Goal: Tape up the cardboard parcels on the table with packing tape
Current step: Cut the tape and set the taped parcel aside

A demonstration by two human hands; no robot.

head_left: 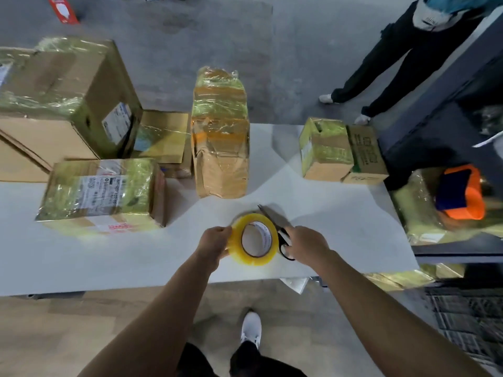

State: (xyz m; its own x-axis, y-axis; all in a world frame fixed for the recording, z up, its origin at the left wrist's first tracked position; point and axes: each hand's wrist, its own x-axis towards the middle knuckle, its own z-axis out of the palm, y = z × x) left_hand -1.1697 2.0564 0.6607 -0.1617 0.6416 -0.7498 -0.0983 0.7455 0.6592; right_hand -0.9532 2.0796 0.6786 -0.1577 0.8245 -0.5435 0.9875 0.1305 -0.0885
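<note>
View from a head-worn camera, looking down at a white table [340,213] where a person stands with both bare forearms reaching forward.

The left hand [216,240] grips a roll of clear yellowish packing tape [254,260] by its outer edge, fingers curled around the rim. The roll stands on edge near the table's front, its open core facing the person, likely so the loose end can be found and pulled off.

The right hand [309,242], just beside the roll, is closed over the black handles of a pair of scissors [273,217]. The blades point away from the person, behind the roll. Motion blur hides whether the fingers pass through the handle loops. Keeping the cutter next to the roll suggests a strip will be drawn and snipped.

Cardboard parcels line the far half of the table, most already shiny with tape:
- a labelled parcel [100,194] at near left
- a large box [62,91] behind it
- a flat parcel [163,137] between the large box and a tall one
- a tall upright parcel [220,137] at centre, straight ahead of the hands
- a small taped box [324,148] at right, touching a green-printed carton [364,156] that looks untaped

Off the table's right end, an orange and blue object [460,191] rests on another wrapped parcel. A second person [394,63] in dark clothes stands beyond the far edge.
</note>
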